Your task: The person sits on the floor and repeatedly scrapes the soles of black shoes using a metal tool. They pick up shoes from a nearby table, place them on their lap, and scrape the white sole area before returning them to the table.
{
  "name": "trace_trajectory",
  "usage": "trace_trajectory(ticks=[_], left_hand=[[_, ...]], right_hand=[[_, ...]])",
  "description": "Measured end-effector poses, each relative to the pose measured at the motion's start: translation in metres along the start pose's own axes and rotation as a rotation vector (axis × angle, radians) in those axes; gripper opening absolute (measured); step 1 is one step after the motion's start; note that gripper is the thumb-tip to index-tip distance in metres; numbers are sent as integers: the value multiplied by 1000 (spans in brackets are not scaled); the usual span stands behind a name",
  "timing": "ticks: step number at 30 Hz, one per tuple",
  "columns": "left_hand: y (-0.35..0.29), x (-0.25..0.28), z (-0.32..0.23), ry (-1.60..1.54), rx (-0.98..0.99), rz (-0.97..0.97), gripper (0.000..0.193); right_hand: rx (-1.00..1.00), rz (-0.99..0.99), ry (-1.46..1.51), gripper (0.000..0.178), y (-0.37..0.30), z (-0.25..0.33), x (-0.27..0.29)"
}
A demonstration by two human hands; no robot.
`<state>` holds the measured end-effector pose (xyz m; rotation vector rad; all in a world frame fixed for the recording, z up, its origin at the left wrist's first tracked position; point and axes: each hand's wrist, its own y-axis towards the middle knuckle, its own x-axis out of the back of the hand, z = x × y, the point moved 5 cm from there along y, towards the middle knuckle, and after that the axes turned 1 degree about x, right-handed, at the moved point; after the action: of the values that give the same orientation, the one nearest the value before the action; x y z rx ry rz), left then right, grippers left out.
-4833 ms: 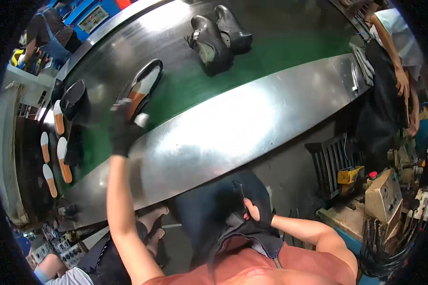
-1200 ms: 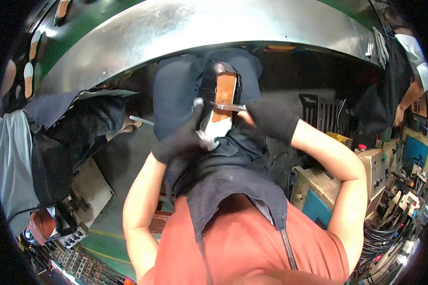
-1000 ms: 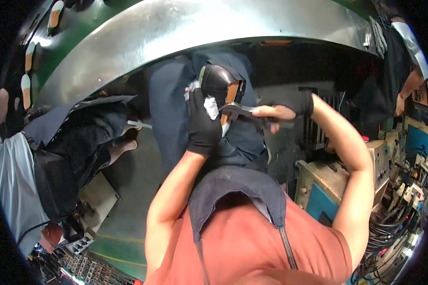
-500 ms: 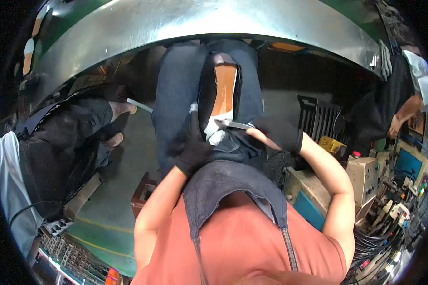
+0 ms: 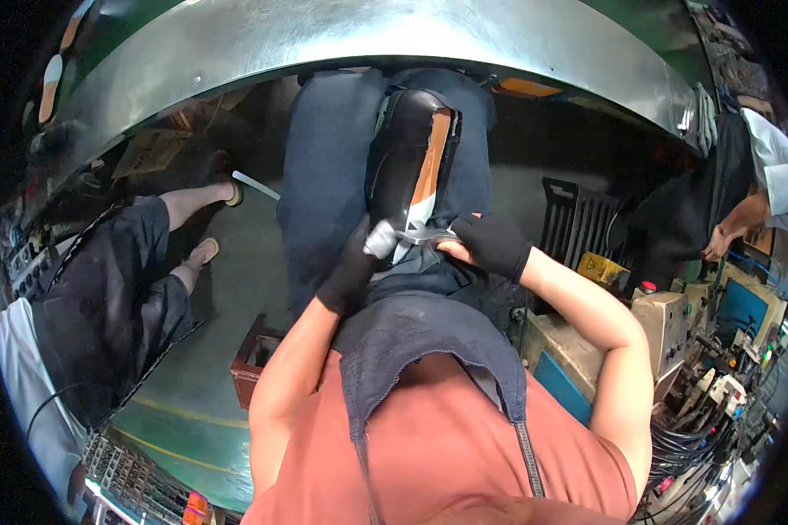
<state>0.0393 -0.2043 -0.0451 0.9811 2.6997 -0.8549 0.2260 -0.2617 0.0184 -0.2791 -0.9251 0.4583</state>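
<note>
Right hand (image 5: 496,247), elbow bent, fingers around metal tool (image 5: 425,235), left hand (image 5: 352,269) at shoe (image 5: 399,157), grip unclear

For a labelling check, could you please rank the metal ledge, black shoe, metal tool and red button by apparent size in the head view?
Largest to smallest:
Metal ledge
Black shoe
Metal tool, partly hidden
Red button

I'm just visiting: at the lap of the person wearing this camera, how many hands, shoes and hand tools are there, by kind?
Gloved hands: 2 (left hand, right hand)
Shoes: 1 (black shoe)
Hand tools: 1 (metal tool)
Total: 4
</note>
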Motion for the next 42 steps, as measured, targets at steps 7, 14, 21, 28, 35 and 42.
trace_trajectory(ticks=[7, 14, 21, 28, 35, 42], left_hand=[[21, -1, -9, 379, -171, -303, 38], [33, 30, 36, 529, -344, -265, 59], [12, 37, 84, -8, -92, -68, 40], [17, 3, 8, 357, -119, -168, 44], [8, 3, -7, 677, -203, -110, 84], [7, 11, 0, 769, -241, -107, 105]], right_hand=[[-16, 336, 189, 36, -9, -11, 33], [316, -12, 90, 37, 15, 91, 89], [-151, 96, 259, 35, -20, -17, 17], [-102, 101, 242, 29, -26, 25, 40], [363, -134, -139, 37, 8, 48, 15], [542, -131, -145, 40, 12, 59, 13]])
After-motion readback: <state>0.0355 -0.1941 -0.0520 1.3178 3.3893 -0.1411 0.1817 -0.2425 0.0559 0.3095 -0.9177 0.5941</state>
